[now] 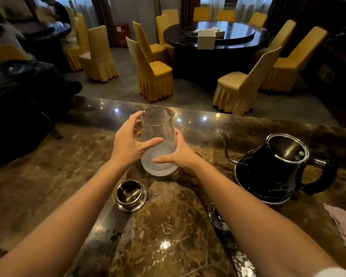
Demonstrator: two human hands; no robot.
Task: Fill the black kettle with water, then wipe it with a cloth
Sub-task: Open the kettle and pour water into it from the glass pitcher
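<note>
Both my forearms are reaching in from the bottom edge, bare, toward the middle of a brown marble counter. My left hand is curling round the upper body of a frosted glass pitcher, fingers near its small handle, thumb lying across the glass. My right hand is cupping the lower side of the same pitcher. So both hands are holding it, neither spread wide. It looks tilted slightly, and I cannot tell whether its base is touching the counter.

At six o'clock from the pitcher, a steel lid is lying upside down. At three o'clock, well apart, the black kettle is standing open, gooseneck spout pointing toward the pitcher, handle facing away. A pale pink cloth is peeking in at four o'clock, at the frame's edge.

I judge the filling is not yet started. To do it well, I should be carrying the pitcher level over to the kettle, lining its pouring lip above the wide mouth, then tipping slowly so nothing runs down the black sides.

No readable brand, label or writing is showing anywhere.
</note>
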